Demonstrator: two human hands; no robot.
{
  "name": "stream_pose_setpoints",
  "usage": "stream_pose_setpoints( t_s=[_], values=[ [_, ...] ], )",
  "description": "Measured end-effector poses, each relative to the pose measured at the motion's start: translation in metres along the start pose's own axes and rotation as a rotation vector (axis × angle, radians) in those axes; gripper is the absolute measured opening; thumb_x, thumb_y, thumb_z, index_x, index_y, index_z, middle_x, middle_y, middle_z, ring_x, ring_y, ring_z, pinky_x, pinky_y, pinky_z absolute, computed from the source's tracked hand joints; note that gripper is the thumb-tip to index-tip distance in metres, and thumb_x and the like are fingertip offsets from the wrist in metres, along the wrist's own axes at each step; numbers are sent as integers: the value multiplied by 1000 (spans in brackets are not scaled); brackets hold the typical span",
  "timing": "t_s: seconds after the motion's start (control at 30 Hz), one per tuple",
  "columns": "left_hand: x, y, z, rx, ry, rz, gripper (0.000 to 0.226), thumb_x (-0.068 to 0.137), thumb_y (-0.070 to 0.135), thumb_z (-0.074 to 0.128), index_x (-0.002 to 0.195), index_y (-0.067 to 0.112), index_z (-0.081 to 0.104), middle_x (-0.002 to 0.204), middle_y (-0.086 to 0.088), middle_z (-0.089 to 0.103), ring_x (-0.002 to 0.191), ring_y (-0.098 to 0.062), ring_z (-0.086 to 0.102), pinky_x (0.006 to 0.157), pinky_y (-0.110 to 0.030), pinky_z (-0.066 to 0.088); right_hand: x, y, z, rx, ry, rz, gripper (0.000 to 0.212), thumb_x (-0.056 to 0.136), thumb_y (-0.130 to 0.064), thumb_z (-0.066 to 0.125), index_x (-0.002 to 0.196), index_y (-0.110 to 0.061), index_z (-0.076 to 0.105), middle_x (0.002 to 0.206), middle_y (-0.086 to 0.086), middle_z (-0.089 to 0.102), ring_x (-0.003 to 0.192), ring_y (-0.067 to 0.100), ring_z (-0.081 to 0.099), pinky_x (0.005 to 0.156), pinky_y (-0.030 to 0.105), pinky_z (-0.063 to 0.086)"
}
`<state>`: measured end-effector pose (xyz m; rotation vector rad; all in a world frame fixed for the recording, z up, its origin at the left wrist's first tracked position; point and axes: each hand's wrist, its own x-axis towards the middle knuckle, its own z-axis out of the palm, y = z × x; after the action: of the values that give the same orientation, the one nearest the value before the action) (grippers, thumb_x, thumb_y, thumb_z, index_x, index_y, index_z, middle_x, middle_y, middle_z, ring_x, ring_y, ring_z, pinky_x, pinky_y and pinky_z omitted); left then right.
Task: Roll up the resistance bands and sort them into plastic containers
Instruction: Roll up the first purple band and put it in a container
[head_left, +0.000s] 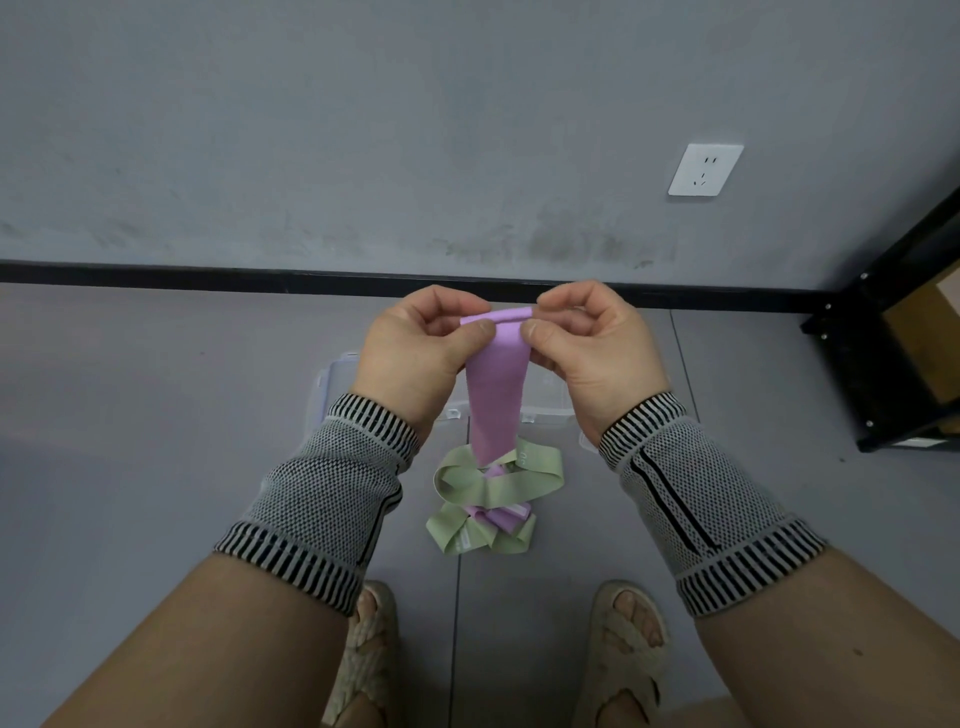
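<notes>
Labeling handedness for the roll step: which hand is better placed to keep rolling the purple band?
Neither clearly. The left hand and right hand pinch opposite ends of the rolled top edge of the purple elastic resistance band, whose tail hangs free. Rolling likely needs both.

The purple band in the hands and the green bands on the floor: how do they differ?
The purple band hangs straight, held up by the left hand and the right hand, which pinch its top edge; the green bands lie loose on the floor in a tangled heap. The purple band's top edge is starting to curl into a roll, while the green bands are not rolled. Both are flat, wide strips of similar width.
</notes>
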<state>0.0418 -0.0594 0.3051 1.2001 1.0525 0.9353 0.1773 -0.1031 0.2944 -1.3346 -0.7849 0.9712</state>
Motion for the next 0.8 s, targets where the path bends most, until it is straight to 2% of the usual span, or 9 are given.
stream_pose_setpoints(
  t_s=[0.1, 0.3, 0.4, 0.53, 0.63, 0.73, 0.8],
  values=[
    [0, 0, 0, 14, 17, 1, 19, 82, -3, 64, 76, 15, 64, 68, 0, 67, 61, -7, 59, 59, -19, 47, -2, -1, 1, -33, 17, -14, 18, 78, 1, 71, 75, -14, 63, 72, 9, 69, 71, 22, 66, 77, 42, 58],
    [0, -1, -1, 19, 13, 7, 19, 80, -3, 66, 77, 16, 65, 78, -5, 70, 72, -14, 62, 68, -27, 51, -2, -2, 3, -67, 55, -37, 17, 80, -2, 72, 69, -12, 64, 69, 8, 69, 66, 20, 67, 73, 42, 59],
    [-1, -1, -1, 21, 1, 17, 19, 80, -3, 66, 78, 16, 66, 79, -5, 71, 74, -15, 63, 71, -29, 52, 0, -1, 2, -67, 47, -30, 17, 81, -1, 70, 71, -13, 63, 70, 10, 69, 66, 20, 66, 73, 41, 59],
    [-1, 0, -1, 61, 1, 41, 21, 79, -4, 66, 76, 16, 66, 78, -4, 71, 75, -16, 65, 73, -30, 54, -1, -1, 1, -27, -20, -16, 15, 83, -2, 67, 86, -15, 64, 81, 15, 71, 74, 21, 68, 74, 36, 59],
    [-2, 0, 0, 79, 1, 49, 19, 80, -3, 67, 81, 15, 65, 80, -4, 72, 79, -17, 67, 78, -34, 55, -1, -2, 1, -59, -59, -38, 10, 84, -1, 67, 82, -11, 67, 78, 8, 71, 72, 16, 67, 72, 32, 58],
    [0, -2, -2, 127, 19, 18, 15, 81, 5, 69, 90, 16, 64, 71, 3, 72, 68, -7, 65, 68, -25, 54, -1, -2, 0, -48, -58, -31, 12, 83, 1, 66, 78, -10, 67, 74, 5, 70, 70, 15, 66, 70, 31, 56],
    [0, -1, -4, 152, 26, 0, 8, 82, 9, 69, 88, 14, 65, 61, 9, 68, 56, 1, 59, 58, -16, 47, 0, -1, -1, -58, -41, -35, 14, 82, 2, 67, 77, -11, 67, 75, 6, 69, 73, 17, 66, 74, 35, 57]
  ],
)
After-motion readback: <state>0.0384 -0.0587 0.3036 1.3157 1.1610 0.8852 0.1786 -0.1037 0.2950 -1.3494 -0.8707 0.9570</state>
